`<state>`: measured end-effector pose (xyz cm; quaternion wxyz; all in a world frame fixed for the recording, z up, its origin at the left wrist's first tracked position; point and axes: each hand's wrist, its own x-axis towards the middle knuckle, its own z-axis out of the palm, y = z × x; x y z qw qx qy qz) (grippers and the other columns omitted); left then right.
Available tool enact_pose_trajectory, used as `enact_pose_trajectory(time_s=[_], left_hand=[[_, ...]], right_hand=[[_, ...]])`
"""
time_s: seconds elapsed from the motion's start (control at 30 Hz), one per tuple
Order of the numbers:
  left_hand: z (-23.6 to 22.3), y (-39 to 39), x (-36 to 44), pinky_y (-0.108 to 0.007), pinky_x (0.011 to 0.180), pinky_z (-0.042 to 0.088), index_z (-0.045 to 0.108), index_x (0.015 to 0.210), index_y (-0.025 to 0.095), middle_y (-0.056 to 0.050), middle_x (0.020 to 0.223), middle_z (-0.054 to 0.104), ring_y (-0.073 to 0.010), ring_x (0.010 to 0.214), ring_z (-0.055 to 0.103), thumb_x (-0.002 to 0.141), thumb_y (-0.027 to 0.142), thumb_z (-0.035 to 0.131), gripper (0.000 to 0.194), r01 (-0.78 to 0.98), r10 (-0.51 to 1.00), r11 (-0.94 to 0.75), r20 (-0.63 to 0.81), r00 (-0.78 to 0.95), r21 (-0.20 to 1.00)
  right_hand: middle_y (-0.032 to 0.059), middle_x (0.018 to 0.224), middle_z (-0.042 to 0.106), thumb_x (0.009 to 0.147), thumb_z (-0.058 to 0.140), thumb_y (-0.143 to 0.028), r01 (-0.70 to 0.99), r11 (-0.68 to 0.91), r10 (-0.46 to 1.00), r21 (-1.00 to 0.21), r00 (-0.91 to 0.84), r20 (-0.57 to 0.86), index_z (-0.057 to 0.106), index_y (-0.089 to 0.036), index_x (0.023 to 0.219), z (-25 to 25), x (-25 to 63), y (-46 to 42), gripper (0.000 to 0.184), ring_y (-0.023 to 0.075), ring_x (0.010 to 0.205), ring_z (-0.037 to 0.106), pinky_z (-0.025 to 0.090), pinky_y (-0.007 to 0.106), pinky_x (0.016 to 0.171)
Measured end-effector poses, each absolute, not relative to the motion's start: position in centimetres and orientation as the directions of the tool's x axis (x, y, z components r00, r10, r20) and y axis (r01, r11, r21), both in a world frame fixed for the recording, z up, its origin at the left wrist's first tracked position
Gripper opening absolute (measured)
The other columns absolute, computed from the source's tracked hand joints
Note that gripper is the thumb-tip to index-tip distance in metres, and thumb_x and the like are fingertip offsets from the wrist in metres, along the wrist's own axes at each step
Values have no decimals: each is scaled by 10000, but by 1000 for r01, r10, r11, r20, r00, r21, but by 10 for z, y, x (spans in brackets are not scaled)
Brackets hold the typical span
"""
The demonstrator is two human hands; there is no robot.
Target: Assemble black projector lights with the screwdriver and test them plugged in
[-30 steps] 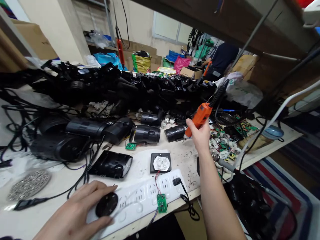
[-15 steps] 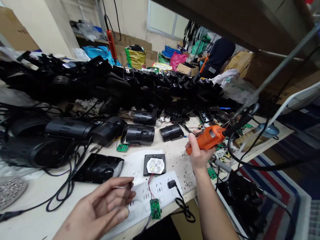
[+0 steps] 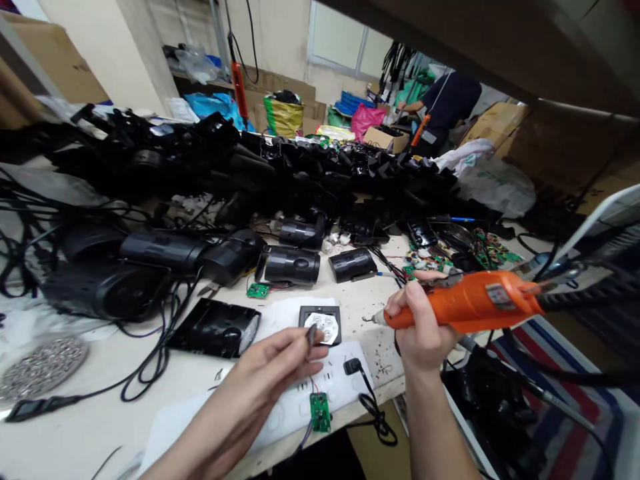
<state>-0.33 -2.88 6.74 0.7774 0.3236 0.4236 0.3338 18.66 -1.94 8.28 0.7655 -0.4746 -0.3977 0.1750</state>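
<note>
My right hand (image 3: pixel 426 328) is wrapped round an orange electric screwdriver (image 3: pixel 470 301), held nearly level with its tip pointing left above the table. My left hand (image 3: pixel 267 367) pinches a small dark piece (image 3: pixel 311 335) between thumb and fingertips; its kind is too small to make out. Just beyond those fingers lies a square black frame with a white LED lens plate (image 3: pixel 327 327), partly covered by the hand. Thin red wires run down to a green circuit board (image 3: pixel 320 412). Beneath is a white power strip (image 3: pixel 357 387) with a black plug (image 3: pixel 353 366) in it.
Black lamp housings (image 3: pixel 293 267) stand behind the work spot, with a large dark heap (image 3: pixel 300 173) farther back. A dish of screws (image 3: pixel 45 365) and a black cable (image 3: pixel 130 387) lie left. Loose circuit boards (image 3: pixel 493 247) lie right. A person (image 3: pixel 450 107) works in the background.
My left hand has moved right and up to the LED plate, its fingers now pinched together. The screwdriver has swung from slanting to nearly level, nearer me. The view has shifted slightly.
</note>
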Motion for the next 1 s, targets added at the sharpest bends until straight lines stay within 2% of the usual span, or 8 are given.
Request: enact_pose_trajectory(time_s=[0.07,0.13,0.27,0.57,0.73,1.0], left_hand=[[72,-15,15,-421,985,488,679,947,160,-103,1110,682,-290,1124,612,735,558,697,451,-182,810,500,-383,443,847],[75,1,34,-408,937,500,649,944,160,-99,1110,659,-277,1068,631,724,594,683,488,-106,790,479,-375,485,872],[75,20,61,-401,881,497,622,926,150,-113,1120,625,-264,994,637,681,619,698,534,-20,718,521,-425,551,854],[66,23,77,-381,896,474,625,885,142,-89,990,647,-224,943,624,687,640,674,538,-28,699,510,-395,596,860],[67,24,79,-362,845,495,608,875,160,-76,1000,627,-220,921,630,693,636,671,514,4,708,516,-430,560,856],[71,22,76,-380,877,493,615,829,149,-72,947,638,-199,877,633,676,603,712,489,-47,696,535,-409,590,843]], right_hand=[[-94,480,505,809,661,-285,99,509,647,-855,611,456,527,-206,928,88,181,-23,196,111,368,476,439,261,421],[-94,487,504,814,655,-293,90,527,641,-845,610,465,522,-205,931,91,179,-24,198,110,375,473,441,266,427],[-89,490,498,827,644,-313,75,546,630,-835,621,467,515,-191,940,91,180,-25,210,111,392,475,443,274,440],[-85,514,519,833,651,-307,65,554,630,-830,619,469,502,-184,949,87,189,-25,225,114,415,503,453,283,466],[-87,509,512,831,647,-342,92,537,630,-839,618,471,519,-185,946,85,190,-25,233,118,416,505,466,294,480],[-82,513,522,847,635,-310,78,562,625,-823,612,485,519,-183,965,89,189,-29,209,111,419,507,465,275,467]])
